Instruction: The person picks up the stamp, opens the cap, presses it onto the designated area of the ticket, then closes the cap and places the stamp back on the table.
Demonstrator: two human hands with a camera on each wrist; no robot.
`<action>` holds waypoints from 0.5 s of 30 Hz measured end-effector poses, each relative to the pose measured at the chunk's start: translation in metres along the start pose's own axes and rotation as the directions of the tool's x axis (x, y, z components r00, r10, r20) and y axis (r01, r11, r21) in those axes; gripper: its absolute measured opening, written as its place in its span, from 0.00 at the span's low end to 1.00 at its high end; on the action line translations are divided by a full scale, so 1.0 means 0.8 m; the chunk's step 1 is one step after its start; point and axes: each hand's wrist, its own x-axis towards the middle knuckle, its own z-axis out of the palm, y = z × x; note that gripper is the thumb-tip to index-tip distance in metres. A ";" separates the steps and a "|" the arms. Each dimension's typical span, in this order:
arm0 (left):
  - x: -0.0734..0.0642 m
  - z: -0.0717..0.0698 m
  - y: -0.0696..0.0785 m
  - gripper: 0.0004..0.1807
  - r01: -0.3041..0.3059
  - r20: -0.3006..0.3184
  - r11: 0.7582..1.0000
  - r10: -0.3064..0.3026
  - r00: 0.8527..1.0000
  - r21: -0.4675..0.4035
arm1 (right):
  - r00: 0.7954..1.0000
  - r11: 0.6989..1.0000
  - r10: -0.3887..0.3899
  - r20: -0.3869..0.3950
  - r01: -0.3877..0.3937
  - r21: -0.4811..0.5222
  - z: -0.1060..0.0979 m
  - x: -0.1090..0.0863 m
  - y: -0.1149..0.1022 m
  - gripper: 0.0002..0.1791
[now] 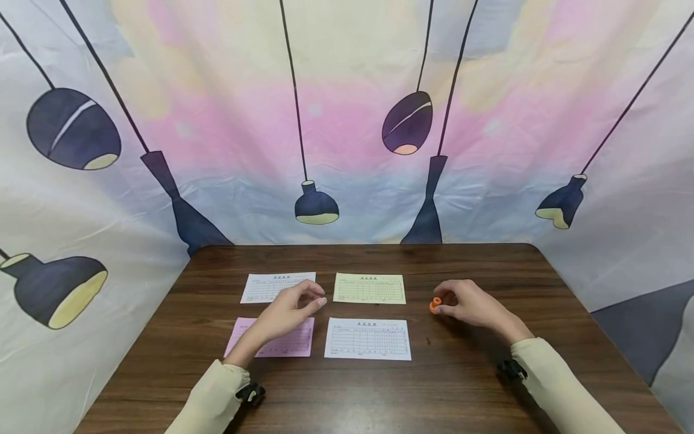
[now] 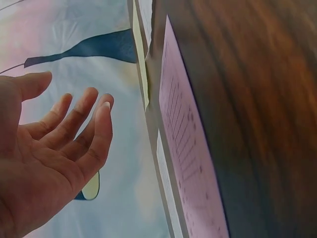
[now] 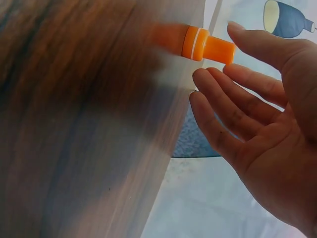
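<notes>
A small orange stamp (image 1: pixel 435 305) stands upright on the wooden table, its round base wider than its handle. My right hand (image 1: pixel 470 302) is right at it. In the right wrist view, thumb and fingertips lie on either side of the stamp's handle (image 3: pixel 218 49), with a gap showing under the thumb. My left hand (image 1: pixel 290 313) hovers over the left slips with relaxed, slightly bent fingers and nothing in it. Beneath it lie a pink printed slip (image 1: pixel 290 343) and, behind, a white slip (image 1: pixel 260 288), each partly hidden by the hand or arm.
Right of these lie a yellow slip (image 1: pixel 370 288) at the back and another white slip (image 1: pixel 368 339) in front, both printed with tables. The dark wooden table (image 1: pixel 379 398) ends at a patterned cloth (image 1: pixel 358 120) hung behind it. Each wrist carries a small black device.
</notes>
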 end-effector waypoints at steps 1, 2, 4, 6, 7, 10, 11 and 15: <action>0.000 0.002 0.001 0.14 -0.001 0.007 1.000 0.001 1.000 -0.001 | 1.000 1.000 -0.004 0.002 0.004 -0.004 0.001 0.001 0.001 0.18; 0.001 0.004 0.003 0.14 -0.004 0.013 1.000 0.004 1.000 -0.001 | 1.000 1.000 -0.009 0.004 0.009 -0.005 0.001 0.002 0.001 0.17; 0.002 0.008 0.006 0.15 -0.010 0.022 1.000 0.010 1.000 -0.004 | 1.000 1.000 -0.019 0.005 0.019 -0.007 0.002 0.004 0.002 0.16; 0.004 0.012 0.010 0.14 -0.012 0.029 1.000 0.012 1.000 -0.010 | 1.000 1.000 -0.026 0.005 0.026 -0.007 0.002 0.004 0.003 0.15; 0.005 0.014 0.012 0.15 -0.015 0.031 1.000 0.015 0.999 -0.011 | 1.000 1.000 -0.028 0.006 0.028 -0.006 0.003 0.004 0.003 0.14; 0.008 0.021 0.020 0.15 -0.015 0.039 1.000 0.016 0.999 -0.026 | 0.999 0.999 -0.032 0.007 0.032 -0.008 0.003 0.004 0.002 0.13; 0.009 0.024 0.023 0.15 -0.017 0.043 0.999 0.019 0.999 -0.033 | 0.999 0.999 -0.035 0.007 0.035 -0.010 0.003 0.005 0.002 0.12; 0.016 0.034 0.035 0.16 -0.034 0.056 0.998 0.037 0.998 -0.054 | 0.999 0.998 -0.054 0.001 0.054 -0.022 0.003 0.007 0.001 0.11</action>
